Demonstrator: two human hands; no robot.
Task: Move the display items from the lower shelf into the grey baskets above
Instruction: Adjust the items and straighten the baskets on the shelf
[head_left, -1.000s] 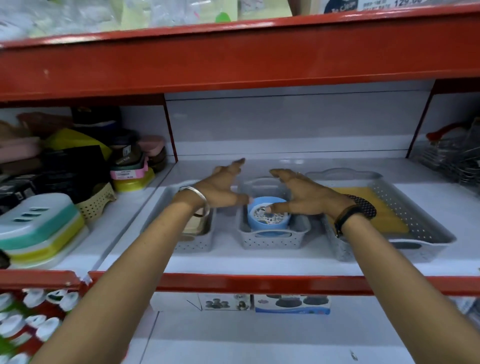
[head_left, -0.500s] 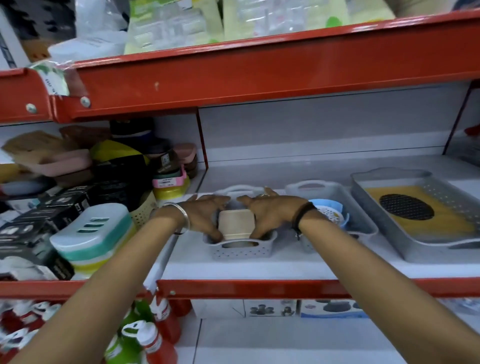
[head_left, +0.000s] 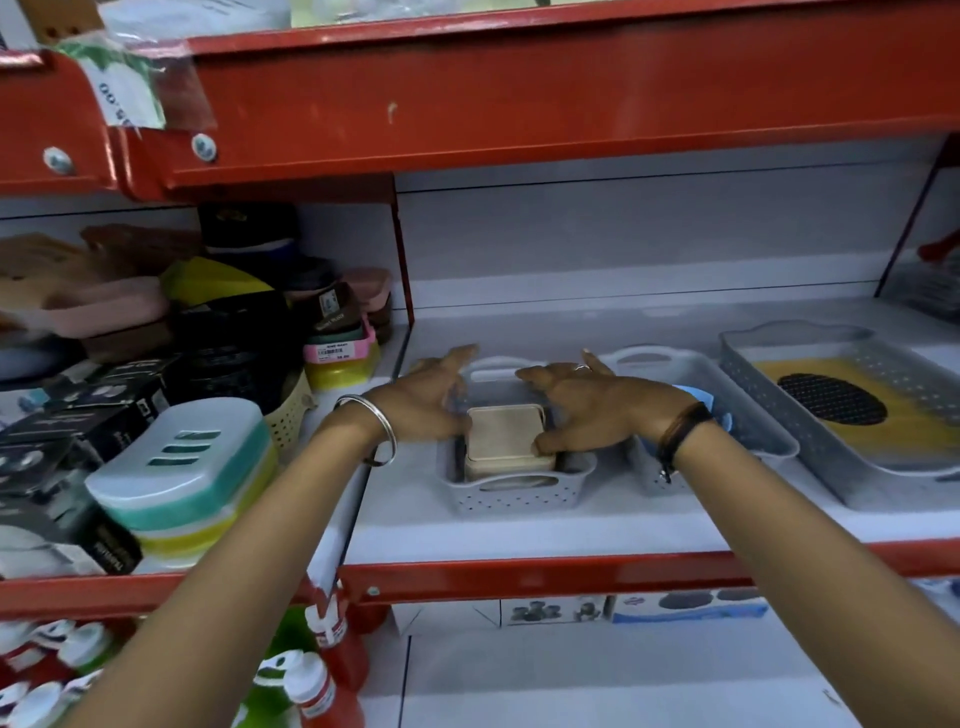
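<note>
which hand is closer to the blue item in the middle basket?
Right. The right hand is beside the blue item, its wrist partly covering it; the left hand is beyond the beige box.

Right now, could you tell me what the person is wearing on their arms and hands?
Both forearms are bare, no sleeves. The left hand has a thin silver bangle at the wrist. The right hand wears a finger ring and a dark wristband.

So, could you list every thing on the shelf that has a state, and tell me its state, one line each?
left hand: open, against the beige box's left side
right hand: open, thumb on the box's right edge
beige box: lid on, inside the small grey basket
small grey basket: upright, holding the box
middle grey basket: holds a blue item, mostly hidden
large grey tray: holds a yellow item
</note>
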